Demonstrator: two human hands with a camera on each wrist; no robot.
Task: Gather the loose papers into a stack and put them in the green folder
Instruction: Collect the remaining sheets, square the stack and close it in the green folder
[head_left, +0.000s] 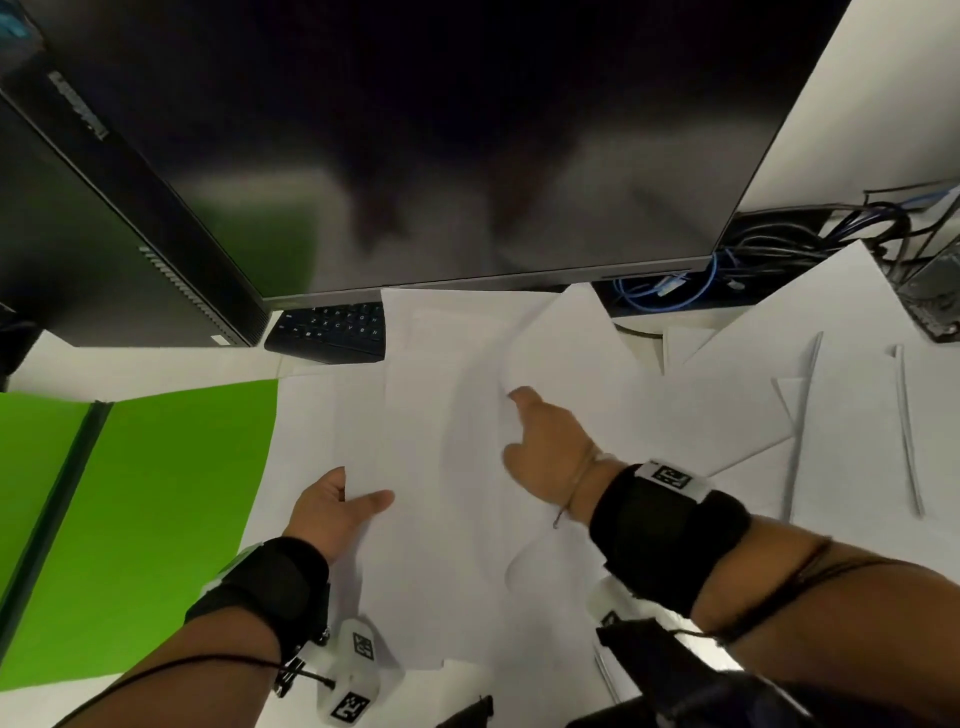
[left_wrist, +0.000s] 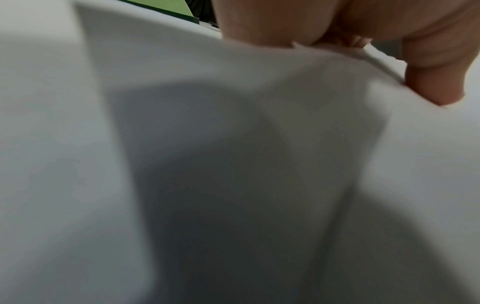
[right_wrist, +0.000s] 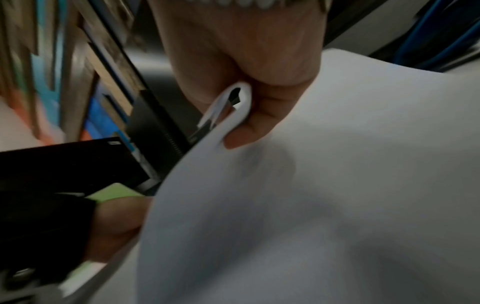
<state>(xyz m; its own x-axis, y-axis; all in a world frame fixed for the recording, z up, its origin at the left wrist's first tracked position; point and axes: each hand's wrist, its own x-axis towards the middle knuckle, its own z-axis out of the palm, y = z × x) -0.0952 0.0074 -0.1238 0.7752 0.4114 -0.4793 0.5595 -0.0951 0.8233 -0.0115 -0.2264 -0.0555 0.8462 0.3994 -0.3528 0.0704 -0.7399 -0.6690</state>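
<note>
Your bundle of loose white paper sheets (head_left: 436, 441) lies on the bench, just right of the open green card folder (head_left: 156, 509). Your left hand (head_left: 332, 512) pinches its near-left edge; your right hand (head_left: 545, 447) has its grip curled round a bent sheet. More white sheets (head_left: 779, 395) are strewn to the right.

A large dark monitor (head_left: 415, 140) loomed over a white desk (head_left: 119, 364), with a black computer tower (head_left: 104, 234) at its left, a dark keyboard (head_left: 332, 330) tucked beneath its lower edge, and a tangle of blue and black cables (head_left: 753, 254) at its right, under dim indoor light.
</note>
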